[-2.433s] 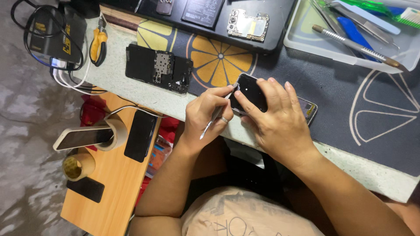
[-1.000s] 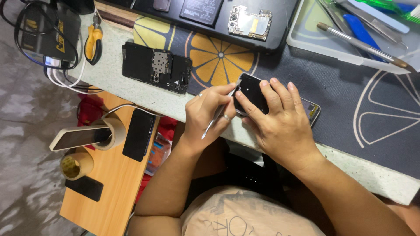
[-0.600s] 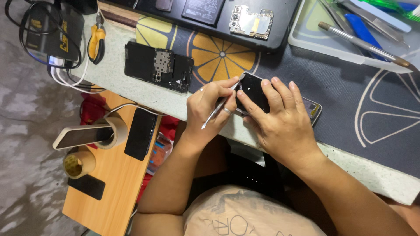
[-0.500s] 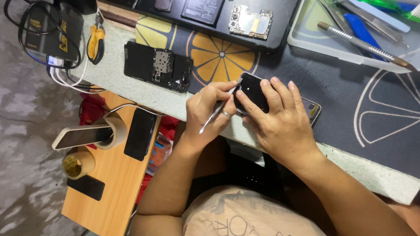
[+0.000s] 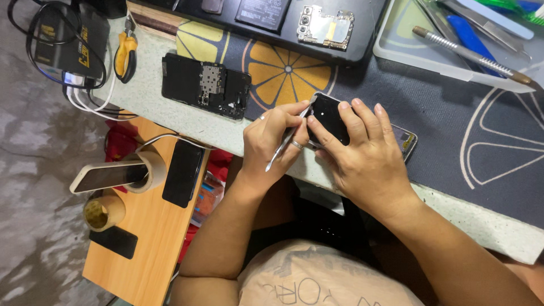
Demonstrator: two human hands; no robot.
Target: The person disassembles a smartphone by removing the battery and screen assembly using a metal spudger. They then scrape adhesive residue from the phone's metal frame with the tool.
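Note:
A black phone [image 5: 330,118] lies on the dark mat with orange-slice prints [image 5: 453,136] at the table's front edge. My right hand [image 5: 368,156] covers its lower part and presses it down, fingers spread over the back. My left hand [image 5: 276,136], with a ring on one finger, grips thin metal tweezers [image 5: 285,146]. Their upper tip touches the phone's top-left corner, and the other end points down toward my wrist.
An opened black phone with exposed insides [image 5: 205,85] lies left of my hands, with yellow-handled pliers [image 5: 126,54] beyond it. A circuit board [image 5: 326,25] sits in a black tray. A clear tray [image 5: 396,54] holds tools. A wooden side table [image 5: 141,238] carries phones and tape rolls.
My left hand has turned the tweezers a little and brought the tip higher along the phone's corner. My right hand stays on the phone.

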